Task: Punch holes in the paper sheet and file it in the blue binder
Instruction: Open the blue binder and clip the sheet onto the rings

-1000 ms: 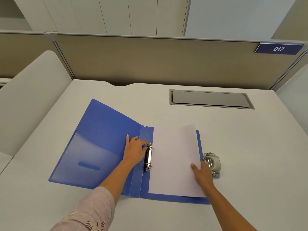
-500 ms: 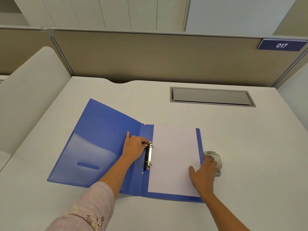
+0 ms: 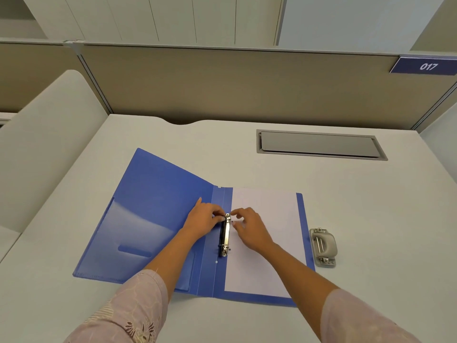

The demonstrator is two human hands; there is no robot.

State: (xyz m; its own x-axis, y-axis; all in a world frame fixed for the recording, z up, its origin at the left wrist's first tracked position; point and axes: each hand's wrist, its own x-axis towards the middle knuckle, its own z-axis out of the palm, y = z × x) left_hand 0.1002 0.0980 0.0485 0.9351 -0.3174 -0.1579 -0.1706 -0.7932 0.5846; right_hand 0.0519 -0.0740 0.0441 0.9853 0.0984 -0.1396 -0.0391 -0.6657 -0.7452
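Observation:
The blue binder [image 3: 153, 214] lies open on the desk, its metal ring clip [image 3: 225, 236] running along the spine. A white paper sheet [image 3: 269, 246] lies flat on the binder's right half, its left edge at the clip. My left hand [image 3: 204, 219] rests on the left cover and pinches the top end of the ring clip. My right hand [image 3: 249, 226] hovers over the sheet with thumb and forefinger curled at the clip's top ring. Whether these fingers grip the ring or the paper edge is hidden.
A grey hole punch [image 3: 322, 246] sits on the desk just right of the binder. A grey cable hatch [image 3: 319, 144] is set into the desk at the back right. A beige partition [image 3: 222, 82] closes the far edge.
The sheet has dropped flat onto the binder. My right hand left the sheet's lower right corner and moved left to the top of the ring clip. My left hand stayed at the clip.

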